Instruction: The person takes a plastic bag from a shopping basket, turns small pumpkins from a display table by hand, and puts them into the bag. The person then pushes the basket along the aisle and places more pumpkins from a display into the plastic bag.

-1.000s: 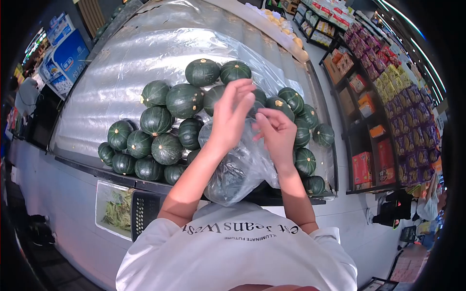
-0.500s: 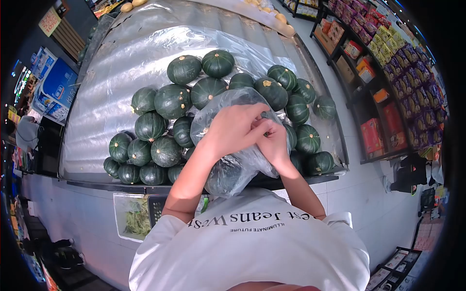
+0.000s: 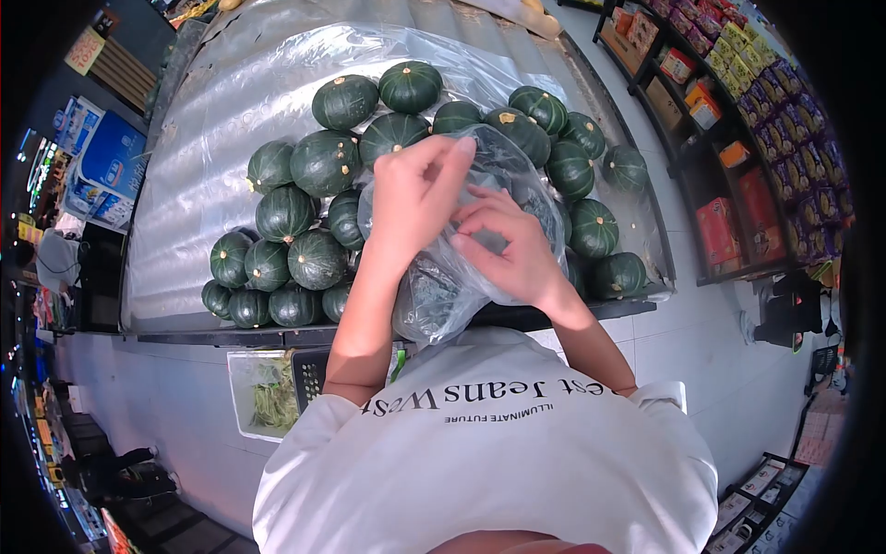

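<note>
A clear plastic bag point(image 3: 526, 180) hangs in front of me at the near edge of the display, with a dark green squash showing through its lower part point(image 3: 434, 305). My left hand point(image 3: 415, 198) is closed at the bag's upper left side, thumb and fingers pinched together on the film. Lower and to the right, my right hand point(image 3: 517, 254) has its fingers curled round the bag's film, thumb bent towards them. Behind the bag lie several green squashes point(image 3: 325, 164) in a loose pile; the bag and hands hide some of them.
The squashes rest on a display stand point(image 3: 212, 175) covered in silvery sheeting, with a dark front edge point(image 3: 231, 334). Below it stands a white box point(image 3: 268, 392) of leafy greens beside a black crate. Shelves of packaged goods point(image 3: 738, 175) line the right.
My hands were together at the bag's top and are now apart, the left higher and the right lower. The view has shifted slightly.
</note>
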Motion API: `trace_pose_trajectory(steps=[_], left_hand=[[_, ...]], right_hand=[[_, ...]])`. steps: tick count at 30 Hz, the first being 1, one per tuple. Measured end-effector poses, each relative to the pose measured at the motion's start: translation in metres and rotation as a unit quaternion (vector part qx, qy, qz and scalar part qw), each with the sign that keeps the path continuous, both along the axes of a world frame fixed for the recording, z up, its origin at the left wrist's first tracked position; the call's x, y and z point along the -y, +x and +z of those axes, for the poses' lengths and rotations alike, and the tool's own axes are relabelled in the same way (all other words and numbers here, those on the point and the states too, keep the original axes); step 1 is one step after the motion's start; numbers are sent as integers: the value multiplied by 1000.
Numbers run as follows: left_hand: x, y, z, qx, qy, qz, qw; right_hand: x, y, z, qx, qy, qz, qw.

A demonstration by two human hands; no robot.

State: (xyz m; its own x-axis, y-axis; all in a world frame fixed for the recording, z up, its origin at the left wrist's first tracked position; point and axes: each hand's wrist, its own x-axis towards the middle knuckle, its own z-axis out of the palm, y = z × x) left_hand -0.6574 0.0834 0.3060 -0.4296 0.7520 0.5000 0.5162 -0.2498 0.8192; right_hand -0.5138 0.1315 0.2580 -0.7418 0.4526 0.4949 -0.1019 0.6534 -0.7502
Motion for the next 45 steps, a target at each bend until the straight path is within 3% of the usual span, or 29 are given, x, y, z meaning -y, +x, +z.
trace_pose_trajectory(steps=[2, 6, 7, 11, 14, 15, 18, 22, 27, 31, 33, 38, 42, 45], left_hand=[[1, -2, 3, 85, -16, -19, 996], [1, -5, 1, 126, 18, -30, 991], [2, -5, 2, 144, 26, -36, 989], [13, -11, 2, 147, 41, -50, 987], [18, -16, -1, 17, 24, -66, 997], [24, -14, 2, -36, -43, -40, 998], [26, -13, -5, -259, -5, -17, 966], [36, -19, -10, -282, -44, 58, 957], [37, -29, -46, -135, 118, 102, 979], [46, -20, -61, 103, 149, 159, 971], [48, -24, -66, 124, 146, 181, 965], [55, -35, -85, 174, 158, 148, 961], [65, -29, -84, 104, 122, 176, 971], [72, -33, -86, -95, 176, 217, 956]], right_hand=[[11, -2, 14, -56, 17, 42, 997], [38, -7, 19, -29, -70, 183, 980], [39, -7, 23, 32, -107, 206, 972], [31, -16, 9, 0, -76, 212, 974], [35, -12, 15, 69, -111, 209, 969], [36, -13, 13, 53, -83, 203, 974], [35, -18, 2, -3, 7, 191, 982], [34, -24, -11, -86, 101, 182, 974], [38, -26, -20, -129, 93, 120, 980], [38, -26, -9, -125, -8, -4, 992], [34, -26, -6, -72, -13, -64, 995], [26, -35, -9, -65, -48, -59, 995], [25, -38, -9, -51, -31, -63, 996], [25, -40, -12, -39, -54, -56, 996]])
